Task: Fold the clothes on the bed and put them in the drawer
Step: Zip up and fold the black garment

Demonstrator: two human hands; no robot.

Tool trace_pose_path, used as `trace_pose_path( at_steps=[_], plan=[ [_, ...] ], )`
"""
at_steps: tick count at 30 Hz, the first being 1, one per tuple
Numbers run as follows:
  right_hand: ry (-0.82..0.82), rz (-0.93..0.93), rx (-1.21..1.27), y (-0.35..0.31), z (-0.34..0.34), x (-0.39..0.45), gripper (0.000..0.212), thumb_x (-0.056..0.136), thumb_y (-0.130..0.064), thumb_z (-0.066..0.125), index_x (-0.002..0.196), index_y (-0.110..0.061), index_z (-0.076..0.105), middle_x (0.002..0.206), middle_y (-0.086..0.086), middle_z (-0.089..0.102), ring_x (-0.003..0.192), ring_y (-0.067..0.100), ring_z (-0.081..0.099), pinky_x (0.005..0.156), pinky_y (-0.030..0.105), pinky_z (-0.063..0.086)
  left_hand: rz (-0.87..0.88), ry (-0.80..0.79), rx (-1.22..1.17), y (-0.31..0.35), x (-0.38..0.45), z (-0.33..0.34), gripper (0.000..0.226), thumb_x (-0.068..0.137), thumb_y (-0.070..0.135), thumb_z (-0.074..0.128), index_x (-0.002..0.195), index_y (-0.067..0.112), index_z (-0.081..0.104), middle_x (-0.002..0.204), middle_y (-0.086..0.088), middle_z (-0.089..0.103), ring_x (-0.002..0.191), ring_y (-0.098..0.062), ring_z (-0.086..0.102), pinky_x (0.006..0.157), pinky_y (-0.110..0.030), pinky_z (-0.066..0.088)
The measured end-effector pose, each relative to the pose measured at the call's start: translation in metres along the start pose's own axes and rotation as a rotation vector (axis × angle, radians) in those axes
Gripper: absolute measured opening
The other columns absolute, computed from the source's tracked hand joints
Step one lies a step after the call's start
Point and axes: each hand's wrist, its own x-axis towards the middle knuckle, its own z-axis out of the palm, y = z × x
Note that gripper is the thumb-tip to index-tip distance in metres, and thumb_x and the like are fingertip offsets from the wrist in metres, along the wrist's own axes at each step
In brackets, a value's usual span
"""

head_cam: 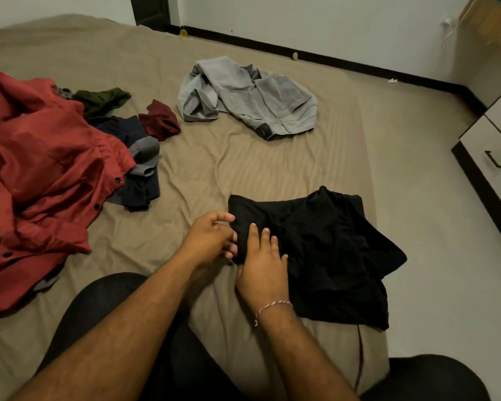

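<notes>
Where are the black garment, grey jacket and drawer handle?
black garment (324, 244), head view, middle of the cloth
grey jacket (252, 96), head view, back panel
drawer handle (493, 160), head view, middle of the bar

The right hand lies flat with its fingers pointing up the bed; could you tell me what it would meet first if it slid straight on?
Likely only more of the black garment the right hand presses; beyond that, bare bed sheet.

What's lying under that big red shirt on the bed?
Dark blue and grey clothes poke out from beneath the red shirt; how far they reach underneath is hidden.
</notes>
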Motion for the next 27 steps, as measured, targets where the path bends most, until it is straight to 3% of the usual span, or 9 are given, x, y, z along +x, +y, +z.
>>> trace_pose_path(
  at_steps=[3, 6, 9, 12, 15, 18, 20, 24, 27],
  plan=[
    [0.097, 0.028, 0.39, 0.01, -0.025, 0.0, 0.065, 0.094, -0.007, 0.05, 0.156, -0.026, 0.042, 0.151, 0.008, 0.053, 0.139, 0.028, 0.05, 0.114, 0.043, 0.043, -0.044, 0.129, -0.112, 0.003, 0.0, -0.006, 0.021, 0.103, 0.005, 0.046, 0.118, 0.012, 0.06, 0.097, -0.015, 0.072, 0.069, -0.022, 0.071, 0.056, -0.03, 0.056],
    [0.15, 0.115, 0.921, 0.015, -0.057, -0.007, 0.059, 0.088, 0.005, 0.049, 0.129, -0.03, 0.071, 0.124, -0.006, 0.073, 0.118, 0.012, 0.066, 0.106, 0.033, 0.052, -0.112, 0.184, -0.179, 0.004, 0.002, -0.013, 0.015, 0.106, 0.021, 0.047, 0.112, 0.017, 0.06, 0.102, -0.013, 0.068, 0.077, -0.024, 0.068, 0.06, -0.032, 0.052],
    [0.029, 0.171, 1.553, 0.01, -0.07, -0.017, 0.056, 0.09, 0.014, 0.046, 0.122, -0.023, 0.074, 0.115, 0.002, 0.077, 0.11, 0.021, 0.072, 0.094, 0.038, 0.059, -0.202, 0.073, -0.204, 0.006, -0.001, -0.004, 0.022, 0.105, 0.035, 0.048, 0.115, 0.019, 0.06, 0.103, -0.013, 0.063, 0.082, -0.025, 0.062, 0.067, -0.037, 0.05],
    [-0.006, 0.249, 1.838, 0.011, -0.072, -0.018, 0.054, 0.093, 0.013, 0.045, 0.127, -0.019, 0.07, 0.118, 0.011, 0.076, 0.109, 0.031, 0.073, 0.089, 0.044, 0.06, -0.212, 0.041, -0.118, 0.007, -0.006, 0.004, 0.03, 0.104, 0.046, 0.048, 0.115, 0.023, 0.062, 0.105, -0.007, 0.067, 0.079, -0.022, 0.064, 0.063, -0.035, 0.052],
    [0.191, 0.398, 1.692, 0.046, -0.078, -0.001, 0.053, 0.092, 0.013, 0.046, 0.129, -0.017, 0.068, 0.117, 0.016, 0.074, 0.104, 0.032, 0.073, 0.084, 0.039, 0.061, -0.225, 0.018, -0.087, 0.005, -0.014, 0.004, 0.027, 0.106, 0.045, 0.048, 0.112, 0.02, 0.055, 0.101, -0.012, 0.06, 0.073, -0.023, 0.061, 0.063, -0.035, 0.051],
    [0.374, 0.456, 0.986, 0.102, -0.083, 0.003, 0.051, 0.096, 0.003, 0.057, 0.143, -0.017, 0.056, 0.143, 0.009, 0.061, 0.128, 0.028, 0.06, 0.099, 0.033, 0.051, -0.226, -0.025, 0.034, 0.002, -0.018, 0.006, 0.027, 0.105, 0.041, 0.054, 0.119, 0.018, 0.055, 0.104, -0.012, 0.065, 0.088, -0.025, 0.068, 0.068, -0.037, 0.054],
    [0.415, 0.314, 0.527, 0.122, -0.084, -0.006, 0.059, 0.096, -0.007, 0.063, 0.15, -0.022, 0.048, 0.158, 0.002, 0.045, 0.145, 0.025, 0.043, 0.115, 0.036, 0.039, -0.228, -0.084, 0.045, 0.003, -0.019, 0.013, 0.031, 0.103, 0.04, 0.058, 0.122, 0.016, 0.059, 0.103, -0.011, 0.067, 0.088, -0.023, 0.069, 0.072, -0.038, 0.055],
    [0.069, -0.017, 0.444, 0.102, -0.072, -0.02, 0.056, 0.101, -0.026, 0.062, 0.154, -0.026, 0.045, 0.163, -0.007, 0.038, 0.152, 0.016, 0.033, 0.122, 0.029, 0.027, -0.249, -0.14, -0.104, 0.001, -0.021, 0.044, 0.027, 0.098, 0.027, 0.07, 0.118, 0.008, 0.068, 0.103, -0.01, 0.076, 0.081, -0.019, 0.076, 0.068, -0.029, 0.059],
    [-0.053, 0.012, 0.443, 0.079, -0.051, -0.031, 0.072, 0.102, -0.045, 0.056, 0.164, -0.029, 0.022, 0.171, -0.009, 0.014, 0.158, 0.012, 0.012, 0.128, 0.032, 0.016, -0.196, -0.045, -0.199, -0.005, -0.023, 0.064, 0.028, 0.09, 0.013, 0.078, 0.117, 0.005, 0.072, 0.102, -0.012, 0.079, 0.092, -0.028, 0.078, 0.089, -0.047, 0.062]
  ],
)
